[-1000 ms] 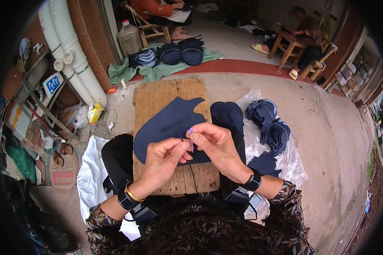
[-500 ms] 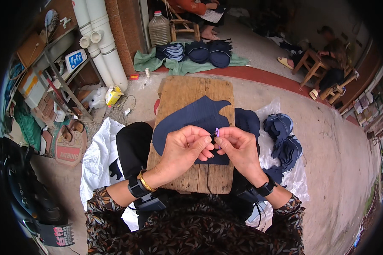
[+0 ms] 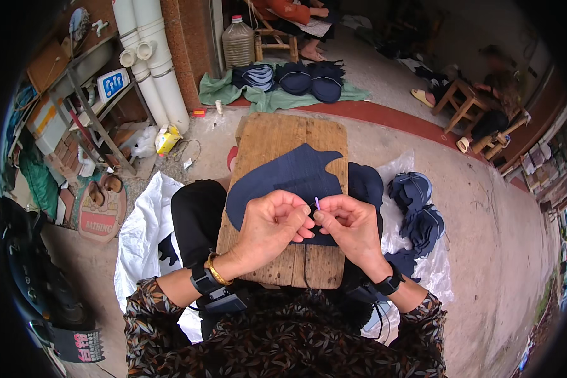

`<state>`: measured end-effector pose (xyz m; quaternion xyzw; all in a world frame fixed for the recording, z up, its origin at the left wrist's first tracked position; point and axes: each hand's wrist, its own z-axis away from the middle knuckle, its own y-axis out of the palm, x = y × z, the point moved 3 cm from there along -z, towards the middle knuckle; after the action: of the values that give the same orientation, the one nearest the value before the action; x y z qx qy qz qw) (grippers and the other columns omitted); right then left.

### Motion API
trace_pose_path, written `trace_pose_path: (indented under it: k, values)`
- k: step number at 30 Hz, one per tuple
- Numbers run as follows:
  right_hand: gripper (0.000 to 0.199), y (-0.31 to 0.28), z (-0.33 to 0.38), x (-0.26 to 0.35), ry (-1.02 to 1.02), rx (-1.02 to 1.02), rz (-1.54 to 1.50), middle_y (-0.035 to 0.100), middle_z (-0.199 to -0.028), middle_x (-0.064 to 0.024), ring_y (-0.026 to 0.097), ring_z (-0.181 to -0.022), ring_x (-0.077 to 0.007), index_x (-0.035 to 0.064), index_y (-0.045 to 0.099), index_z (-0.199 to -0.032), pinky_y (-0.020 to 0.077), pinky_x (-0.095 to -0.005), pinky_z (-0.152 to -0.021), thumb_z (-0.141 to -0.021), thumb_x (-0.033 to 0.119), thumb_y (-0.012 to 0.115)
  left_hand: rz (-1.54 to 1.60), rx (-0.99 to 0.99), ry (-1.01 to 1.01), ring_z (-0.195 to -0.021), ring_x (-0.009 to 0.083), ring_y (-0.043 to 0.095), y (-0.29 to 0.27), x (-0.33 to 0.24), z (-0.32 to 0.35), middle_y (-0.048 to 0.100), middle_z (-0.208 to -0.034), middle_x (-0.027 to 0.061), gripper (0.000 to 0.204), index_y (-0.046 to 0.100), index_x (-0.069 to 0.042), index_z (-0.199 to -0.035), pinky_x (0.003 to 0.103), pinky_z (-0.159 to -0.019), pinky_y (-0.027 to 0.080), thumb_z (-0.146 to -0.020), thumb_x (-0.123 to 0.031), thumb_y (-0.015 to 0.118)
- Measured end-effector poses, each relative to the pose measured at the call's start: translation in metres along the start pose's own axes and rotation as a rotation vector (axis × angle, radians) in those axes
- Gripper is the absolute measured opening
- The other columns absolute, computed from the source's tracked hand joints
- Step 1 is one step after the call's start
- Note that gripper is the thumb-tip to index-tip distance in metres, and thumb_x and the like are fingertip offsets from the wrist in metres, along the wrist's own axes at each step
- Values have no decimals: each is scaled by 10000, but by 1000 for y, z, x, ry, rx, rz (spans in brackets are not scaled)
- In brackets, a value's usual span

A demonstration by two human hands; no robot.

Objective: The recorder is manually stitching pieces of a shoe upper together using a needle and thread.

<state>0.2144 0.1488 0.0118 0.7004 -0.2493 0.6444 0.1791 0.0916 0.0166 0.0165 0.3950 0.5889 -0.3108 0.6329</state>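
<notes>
Both of my hands are pinched close together over a dark blue fabric piece [image 3: 283,173]. Between the thumb and forefinger of my right hand [image 3: 348,222] is a small, slim purple tool [image 3: 317,203], its tip pointing up; its exact kind does not show. My left hand [image 3: 272,222] pinches what looks like the end of a dark cord, mostly hidden by the fingertips. Below the hands a dark cord [image 3: 305,264] hangs toward my lap. The fabric, rounded on its left and notched at its upper right, lies flat on a worn wooden bench [image 3: 283,268].
Stacks of dark blue fabric pieces [image 3: 422,227] lie on clear plastic to the right. White sheeting [image 3: 146,230] spreads at left. More bundled pieces [image 3: 309,80] rest on green cloth [image 3: 217,90] beyond the bench. Two people sit farther back. White pipes [image 3: 160,69] stand at left.
The purple tool has turned, from showing a wider, loop-like outline to a thin upright edge. My right hand has shifted slightly left and down; the left hand keeps its pinch.
</notes>
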Motion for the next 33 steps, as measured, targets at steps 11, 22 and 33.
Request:
trace_pose_path:
  k: [11,22,33]
  values:
    - [124,0,0,-8,-1,25,-48,741,-897,-59,683,-775,-73,-24,721,-1050,580,-236,-661,-933,16,716,-120,-7,1,-751,154,726,3,4,2,726,-894,130,145,608,44,-1106,256,-642,593,-1037,-79,578]
    - [118,2,3,-12,-15,42,-5,749,-895,-72,693,-783,-79,-36,718,-1046,594,-253,-672,-943,14,689,-106,-2,4,-726,142,718,5,8,1,725,-868,116,146,607,45,-1077,251,-630,588,-1035,-92,579]
    - [71,5,2,-6,-137,37,95,713,-846,-35,656,-718,-49,-12,741,-986,543,-229,-607,-924,0,710,-113,30,50,-712,136,707,6,11,1,715,-842,124,148,535,40,-1130,254,-617,576,-1037,-71,564]
